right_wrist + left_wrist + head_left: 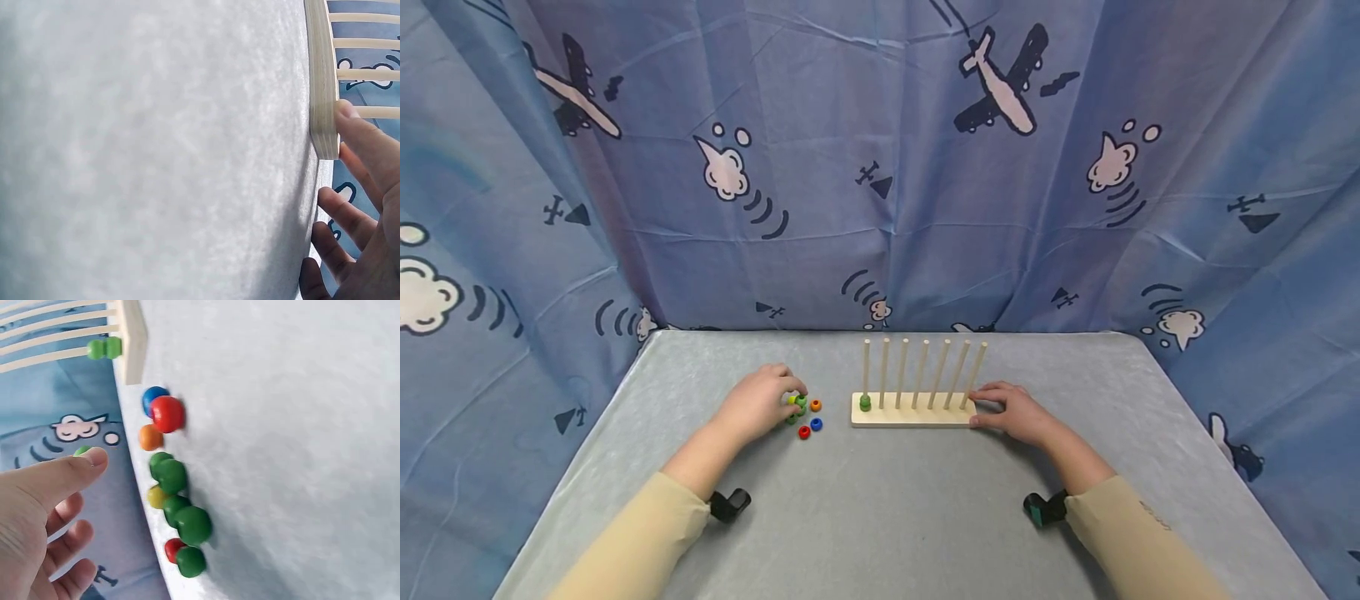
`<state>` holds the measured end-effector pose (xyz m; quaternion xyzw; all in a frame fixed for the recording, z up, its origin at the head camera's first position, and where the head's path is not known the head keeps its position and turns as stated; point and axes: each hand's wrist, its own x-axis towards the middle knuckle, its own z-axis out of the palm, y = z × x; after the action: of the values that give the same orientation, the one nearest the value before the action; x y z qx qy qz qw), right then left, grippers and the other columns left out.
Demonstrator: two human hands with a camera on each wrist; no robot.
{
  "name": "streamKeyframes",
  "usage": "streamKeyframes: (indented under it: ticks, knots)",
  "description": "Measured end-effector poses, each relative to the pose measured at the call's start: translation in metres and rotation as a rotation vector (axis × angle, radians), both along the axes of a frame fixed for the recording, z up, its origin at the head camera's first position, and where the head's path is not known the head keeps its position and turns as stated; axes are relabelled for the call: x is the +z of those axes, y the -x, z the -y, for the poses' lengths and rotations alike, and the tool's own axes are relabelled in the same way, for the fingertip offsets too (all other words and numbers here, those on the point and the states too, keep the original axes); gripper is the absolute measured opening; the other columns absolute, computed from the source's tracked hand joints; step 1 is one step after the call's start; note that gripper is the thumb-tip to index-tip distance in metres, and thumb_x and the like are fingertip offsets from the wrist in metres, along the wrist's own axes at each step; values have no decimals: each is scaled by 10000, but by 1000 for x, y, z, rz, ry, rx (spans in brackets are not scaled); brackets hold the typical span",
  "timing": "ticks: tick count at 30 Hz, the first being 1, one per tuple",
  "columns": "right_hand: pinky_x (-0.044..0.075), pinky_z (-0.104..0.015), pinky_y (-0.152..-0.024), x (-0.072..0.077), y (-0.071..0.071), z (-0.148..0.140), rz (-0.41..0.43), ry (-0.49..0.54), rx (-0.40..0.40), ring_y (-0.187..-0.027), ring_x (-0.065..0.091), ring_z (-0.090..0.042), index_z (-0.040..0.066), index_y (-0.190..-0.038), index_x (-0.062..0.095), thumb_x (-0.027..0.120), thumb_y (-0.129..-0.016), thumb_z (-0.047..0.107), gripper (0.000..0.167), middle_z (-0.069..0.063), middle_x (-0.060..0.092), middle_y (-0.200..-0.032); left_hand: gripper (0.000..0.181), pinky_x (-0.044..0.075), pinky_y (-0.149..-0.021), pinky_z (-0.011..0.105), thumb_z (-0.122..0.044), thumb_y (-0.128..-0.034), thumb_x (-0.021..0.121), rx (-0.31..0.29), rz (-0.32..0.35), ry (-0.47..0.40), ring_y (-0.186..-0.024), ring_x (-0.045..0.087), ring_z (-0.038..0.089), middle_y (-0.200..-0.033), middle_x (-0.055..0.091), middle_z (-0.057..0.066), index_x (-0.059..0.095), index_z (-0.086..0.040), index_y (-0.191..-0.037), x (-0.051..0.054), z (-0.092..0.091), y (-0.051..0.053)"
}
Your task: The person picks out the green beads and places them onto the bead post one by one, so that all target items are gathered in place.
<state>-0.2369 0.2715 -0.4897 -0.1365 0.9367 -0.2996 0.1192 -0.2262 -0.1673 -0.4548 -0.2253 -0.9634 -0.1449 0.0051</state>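
My left hand (762, 403) is over the loose beads at the left. Its thumb and a finger pinch a green bead (82, 450), mostly hidden behind the thumb tip. A pale wooden peg stand (913, 421) with several upright rods stands mid-table. Two green beads (865, 402) are stacked on its leftmost rod. At the stand's right end, my right hand (1011, 412) grips the base, thumb on the near edge and a finger at the far side. In the right wrist view the thumb (350, 112) presses on the base beside the last rod.
Around the left hand lie a red bead (804, 432), a blue bead (816, 424), an orange bead (816, 405) and several green ones, with a yellow bead (157, 497) among them. Everything stands on a grey cloth-covered table (880, 517). A blue patterned curtain (820, 167) hangs behind.
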Motion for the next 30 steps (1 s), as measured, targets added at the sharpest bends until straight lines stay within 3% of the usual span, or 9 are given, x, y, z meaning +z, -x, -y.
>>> streamKeyframes:
  ticks: [8,13,18,30]
  knots:
    - [282,-669,-1046,0,0,-1,11,5,2,-1342,312,-518,54,-1344,618,752,-880,372,578,-259,459,-1428,224,484,-840,392,-239,-864,792,47,-5,-90,-977,558,175,-1063,626,-7,749,-227,-1083,14,-12,1]
    - [278,-670,-1047,-1,1,-2,6,12,1,-1342,310,-517,51,-1342,619,753,-879,367,577,-261,455,-1431,222,486,-879,394,-266,-868,788,64,-22,-158,-1022,571,180,-1076,617,-31,746,-249,-1085,27,-23,2]
    - [281,-666,-1047,0,1,-1,1,11,3,-1339,316,-516,50,-1341,620,753,-879,368,576,-262,455,-1432,214,486,-834,371,-308,-889,765,75,-35,-195,-997,560,161,-1056,595,-43,744,-264,-1097,40,-33,4]
    - [283,-660,-1050,-4,3,-3,1,-3,0,-1341,320,-508,66,-1340,625,753,-874,394,585,-252,455,-1437,204,476,-805,364,-337,-887,762,45,-113,-325,-975,542,144,-1026,585,-76,740,-271,-1078,70,-56,6]
